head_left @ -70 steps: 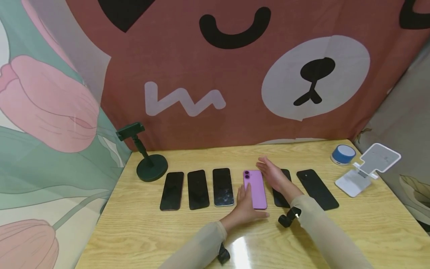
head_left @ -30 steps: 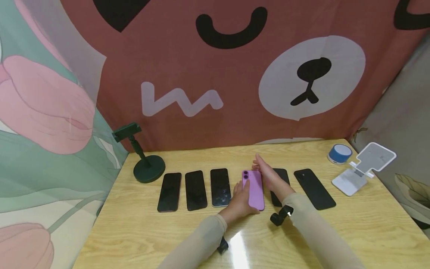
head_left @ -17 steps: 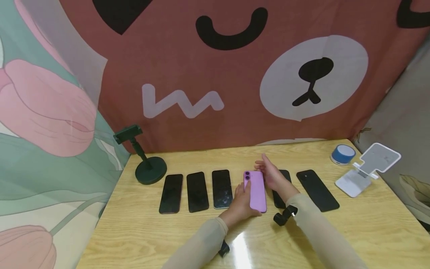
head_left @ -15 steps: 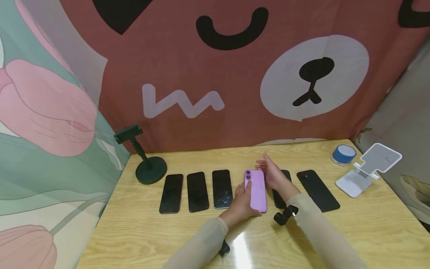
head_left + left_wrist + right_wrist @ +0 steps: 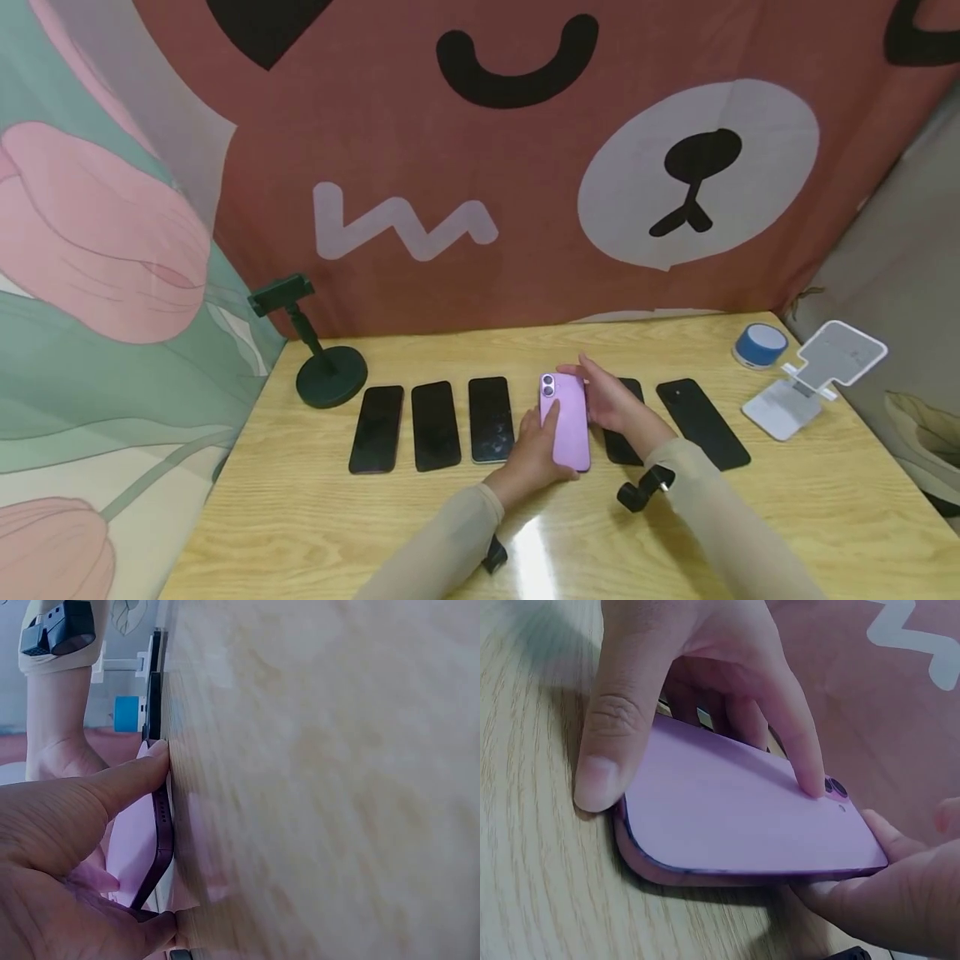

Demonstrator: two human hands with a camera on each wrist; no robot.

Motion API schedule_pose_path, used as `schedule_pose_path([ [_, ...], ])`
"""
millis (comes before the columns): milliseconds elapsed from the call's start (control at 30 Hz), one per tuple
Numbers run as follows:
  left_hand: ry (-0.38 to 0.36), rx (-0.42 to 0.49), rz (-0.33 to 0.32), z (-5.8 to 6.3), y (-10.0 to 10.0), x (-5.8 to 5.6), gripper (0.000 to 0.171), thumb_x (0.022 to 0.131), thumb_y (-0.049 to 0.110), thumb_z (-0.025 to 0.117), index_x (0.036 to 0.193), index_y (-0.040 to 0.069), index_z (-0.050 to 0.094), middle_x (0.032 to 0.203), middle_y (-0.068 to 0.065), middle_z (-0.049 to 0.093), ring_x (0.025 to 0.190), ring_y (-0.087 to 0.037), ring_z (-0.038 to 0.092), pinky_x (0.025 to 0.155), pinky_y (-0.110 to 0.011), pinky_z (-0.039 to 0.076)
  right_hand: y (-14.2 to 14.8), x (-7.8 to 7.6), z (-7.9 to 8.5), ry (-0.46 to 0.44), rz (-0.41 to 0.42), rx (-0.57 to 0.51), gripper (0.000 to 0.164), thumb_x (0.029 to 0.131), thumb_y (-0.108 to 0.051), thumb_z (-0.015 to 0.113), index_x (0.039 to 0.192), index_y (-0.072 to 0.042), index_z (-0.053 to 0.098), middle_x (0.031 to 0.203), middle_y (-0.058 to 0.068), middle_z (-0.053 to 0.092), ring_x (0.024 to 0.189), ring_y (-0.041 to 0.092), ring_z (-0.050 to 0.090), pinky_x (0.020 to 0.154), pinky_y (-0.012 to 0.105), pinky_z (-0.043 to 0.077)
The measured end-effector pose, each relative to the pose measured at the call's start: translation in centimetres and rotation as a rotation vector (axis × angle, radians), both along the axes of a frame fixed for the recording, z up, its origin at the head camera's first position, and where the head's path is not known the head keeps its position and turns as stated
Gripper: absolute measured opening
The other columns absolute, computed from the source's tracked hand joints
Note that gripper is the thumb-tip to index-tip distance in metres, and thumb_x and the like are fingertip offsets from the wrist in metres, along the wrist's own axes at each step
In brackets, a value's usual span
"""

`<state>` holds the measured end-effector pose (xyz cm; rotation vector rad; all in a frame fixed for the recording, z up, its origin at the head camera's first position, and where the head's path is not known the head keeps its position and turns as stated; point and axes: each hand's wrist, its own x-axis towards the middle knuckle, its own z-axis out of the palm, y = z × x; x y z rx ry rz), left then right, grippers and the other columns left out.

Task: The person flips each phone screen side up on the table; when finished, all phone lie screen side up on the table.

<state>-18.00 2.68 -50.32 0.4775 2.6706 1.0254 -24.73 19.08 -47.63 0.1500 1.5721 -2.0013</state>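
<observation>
A purple phone [image 5: 573, 425] lies back side up between my hands, its camera lenses at the far left corner. My left hand [image 5: 534, 450] grips it: thumb on the near end, index finger on the back, other fingers at the left edge. My right hand [image 5: 611, 404] holds the right edge and far end; in the right wrist view its thumb [image 5: 832, 900] is under that edge, which is raised off the table above a shadow. In the left wrist view, my left thumb [image 5: 135, 780] presses the phone's near end. The phone's screen side is hidden.
Three dark phones [image 5: 436, 425] lie at left. At right, one black phone [image 5: 626, 446] is partly covered by my right arm; another [image 5: 705, 425] lies slanted. A green stand [image 5: 332, 377] is back left. A blue-and-white cylinder [image 5: 759, 346] and white folding stand [image 5: 783, 408] are back right.
My right hand has come in from beside the purple phone and its fingers now bend round the far end. My left hand has taken hold, and the phone has tilted up slightly.
</observation>
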Motion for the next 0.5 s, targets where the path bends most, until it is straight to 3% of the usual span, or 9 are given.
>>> schedule_pose_path([
  [167, 0.019, 0.000, -0.007, -0.02, -0.29, -0.22, 0.115, 0.062, 0.023, 0.089, 0.152, 0.011, 0.019, 0.148, -0.030, 0.023, 0.138, -0.042, 0.020, 0.105, -0.047, 0.033, 0.20, -0.14, 0.08, 0.012, 0.022, -0.033, 0.073, 0.100, -0.054, 0.019, 0.149, -0.001, 0.015, 0.136, 0.018, 0.038, 0.103, 0.020, 0.054, 0.082, 0.037, 0.048],
  [500, 0.053, 0.023, -0.014, -0.25, -0.74, 0.29, 0.114, 0.060, 0.023, 0.090, 0.151, 0.009, 0.022, 0.142, -0.034, 0.030, 0.134, -0.042, 0.028, 0.104, -0.047, 0.035, 0.32, 0.33, 0.36, -0.029, -0.001, -0.117, 0.072, 0.099, -0.055, 0.025, 0.149, -0.005, 0.018, 0.123, 0.011, 0.047, 0.103, 0.022, 0.057, 0.081, 0.037, 0.049],
])
